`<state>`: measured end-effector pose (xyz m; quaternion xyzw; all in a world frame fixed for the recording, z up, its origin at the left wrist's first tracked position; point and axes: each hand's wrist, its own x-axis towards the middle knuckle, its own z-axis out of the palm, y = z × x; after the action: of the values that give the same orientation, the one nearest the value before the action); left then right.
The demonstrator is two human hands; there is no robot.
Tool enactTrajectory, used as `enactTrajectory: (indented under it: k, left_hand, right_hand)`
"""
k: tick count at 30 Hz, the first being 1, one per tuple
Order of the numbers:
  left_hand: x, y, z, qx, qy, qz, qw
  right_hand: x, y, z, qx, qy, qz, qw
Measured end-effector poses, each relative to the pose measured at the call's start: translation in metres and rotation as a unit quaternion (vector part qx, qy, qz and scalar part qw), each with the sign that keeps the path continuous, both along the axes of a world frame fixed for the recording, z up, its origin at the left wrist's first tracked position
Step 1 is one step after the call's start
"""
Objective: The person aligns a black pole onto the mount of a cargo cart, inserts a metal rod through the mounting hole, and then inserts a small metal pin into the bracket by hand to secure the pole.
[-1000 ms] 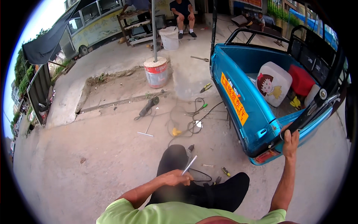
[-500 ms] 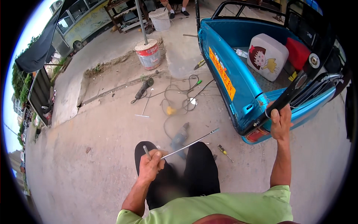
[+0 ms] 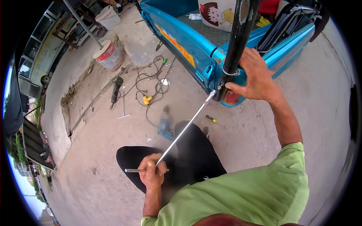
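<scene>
My left hand [image 3: 152, 171] is closed round the crossbar of a T-handle socket wrench [image 3: 184, 128]. Its long silver shaft slants up to the right, and the socket end meets the lower end of a black metal post [image 3: 241, 37], at or beside a small bolt; exact seating is too small to tell. My right hand [image 3: 256, 77] grips that post from the right side, thumb toward the bolt, other fingers partly hidden behind it. A loop of wire [image 3: 230, 72] circles the post just above the thumb. The post stands at the corner of a blue cargo bed [image 3: 203, 43].
Before my knees lie a blue power drill [image 3: 164, 126], a yellow-handled screwdriver [image 3: 215, 120] and pliers [image 3: 206, 132]. Farther left are an angle grinder [image 3: 117, 90], another T-handle wrench [image 3: 123, 107] and tangled cable with a yellow plug [image 3: 147, 100]. A bucket [image 3: 109, 56] holds a pole.
The wrench has swung toward the post, its socket end now at the post's foot. My right hand has shifted to the post's lower part, and my view has turned and moved closer.
</scene>
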<state>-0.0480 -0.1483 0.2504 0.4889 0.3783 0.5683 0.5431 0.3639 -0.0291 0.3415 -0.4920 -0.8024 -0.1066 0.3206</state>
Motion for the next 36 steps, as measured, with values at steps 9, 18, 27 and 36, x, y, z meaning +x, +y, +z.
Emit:
enactTrajectory:
  k: [9, 18, 27, 36]
  left_hand:
    - [0.006, 0.007, -0.003, 0.021, -0.015, -0.017, 1.0]
    - [-0.008, 0.026, 0.018, 0.292, 0.344, -0.006, 0.892]
    - [-0.028, 0.041, 0.057, -0.082, 0.389, -0.125, 0.909]
    - [-0.025, 0.012, 0.027, -0.235, -0.123, -0.026, 0.964]
  right_hand:
    - [0.005, 0.004, -0.006, 0.019, 0.007, 0.015, 1.0]
    - [0.001, 0.007, -0.002, 0.055, 0.01, 0.028, 0.998]
    - [0.002, 0.003, -0.005, 0.053, 0.016, 0.016, 0.998]
    - [0.001, 0.003, -0.007, 0.049, 0.007, 0.013, 0.999]
